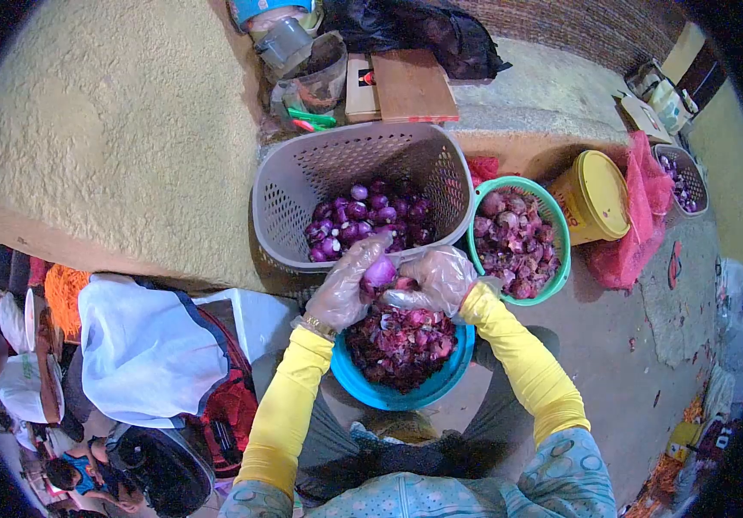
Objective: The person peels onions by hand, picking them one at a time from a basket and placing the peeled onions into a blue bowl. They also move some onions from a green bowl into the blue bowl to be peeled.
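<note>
My left hand point(350, 287), in a clear plastic glove, is closed round a purple onion point(379, 274). Close beside it my right hand point(442, 281), also gloved, has its fingers bent in towards the onion; a small reddish piece shows by its fingertips, and whatever else it grips is hidden. Below both hands is a blue basin point(406, 401) heaped with dark red onion skins point(401, 348). Just beyond them stands a grey perforated basket point(289, 186) with peeled purple onions point(357, 210) in it. To the right, a green basket point(564, 250) holds unpeeled onions point(514, 242).
A yellow bucket point(596, 198) and a pink mesh sack point(626, 250) stand at the right, with another grey basket point(686, 177) behind. Cardboard point(413, 85) lies beyond the large basket. White cloth point(147, 350) is at the left; people sit at the lower left.
</note>
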Demonstrator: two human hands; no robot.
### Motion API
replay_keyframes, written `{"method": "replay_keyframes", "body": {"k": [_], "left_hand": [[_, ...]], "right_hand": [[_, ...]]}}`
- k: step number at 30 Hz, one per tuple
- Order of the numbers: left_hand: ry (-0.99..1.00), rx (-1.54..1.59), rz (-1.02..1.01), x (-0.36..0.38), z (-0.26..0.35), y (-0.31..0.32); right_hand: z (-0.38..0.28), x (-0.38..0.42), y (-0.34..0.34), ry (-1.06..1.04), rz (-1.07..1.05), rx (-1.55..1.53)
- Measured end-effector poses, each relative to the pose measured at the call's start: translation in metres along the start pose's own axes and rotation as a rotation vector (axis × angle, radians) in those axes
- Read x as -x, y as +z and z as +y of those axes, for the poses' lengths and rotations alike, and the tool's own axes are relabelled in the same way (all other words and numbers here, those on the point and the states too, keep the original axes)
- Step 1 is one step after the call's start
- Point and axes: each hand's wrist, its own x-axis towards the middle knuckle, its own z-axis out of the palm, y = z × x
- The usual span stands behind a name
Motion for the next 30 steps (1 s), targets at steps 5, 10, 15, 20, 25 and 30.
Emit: {"method": "replay_keyframes", "body": {"k": [5, 10, 15, 20, 25, 30], "left_hand": [[-0.059, -0.022, -0.001, 0.0, -0.001, -0.004], [-0.16, 0.118, 0.025, 0.002, 0.009, 0.004], [-0.019, 0.241, 0.108, -0.009, 0.003, -0.008], [0.027, 0.238, 0.144, -0.005, 0.007, -0.005], [0.017, 0.236, 0.1, -0.006, 0.007, -0.008], [0.016, 0.268, 0.113, -0.009, 0.003, -0.011]], "right_hand": [[-0.004, 0.001, -0.003, -0.002, -0.058, 0.014], [-0.005, 0.003, -0.006, 0.005, -0.116, 0.032], [-0.009, 0.003, -0.007, -0.072, -0.143, 0.108], [0.006, 0.005, 0.009, -0.073, -0.049, 0.096], [0.0, 0.003, 0.001, -0.052, -0.04, 0.099], [0.003, 0.001, 0.001, 0.008, -0.115, 0.175]]}}
